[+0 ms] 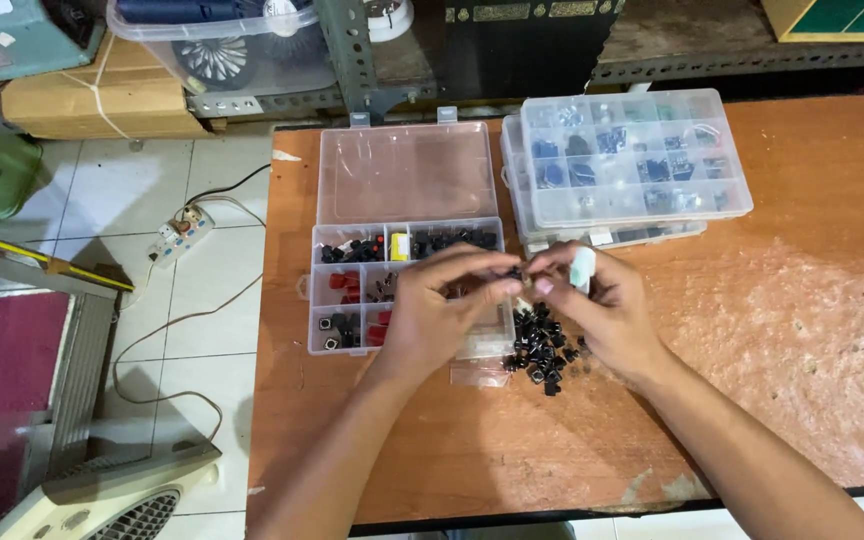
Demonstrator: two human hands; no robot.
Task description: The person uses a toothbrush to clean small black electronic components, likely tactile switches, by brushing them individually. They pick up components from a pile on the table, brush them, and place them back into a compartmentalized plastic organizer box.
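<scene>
My left hand and my right hand meet above the wooden table, fingertips pinching a tiny black part between them. My right hand also holds a small pale green-white object. A pile of small black parts lies on the table just below my hands. An open clear organizer box with black, red and yellow parts in its compartments sits under my left hand, its lid folded back.
Two stacked closed clear organizer boxes stand at the back of the table. A small clear bag lies near the pile. A power strip with cables, a fan and boxes are on the floor at left. Shelving runs behind.
</scene>
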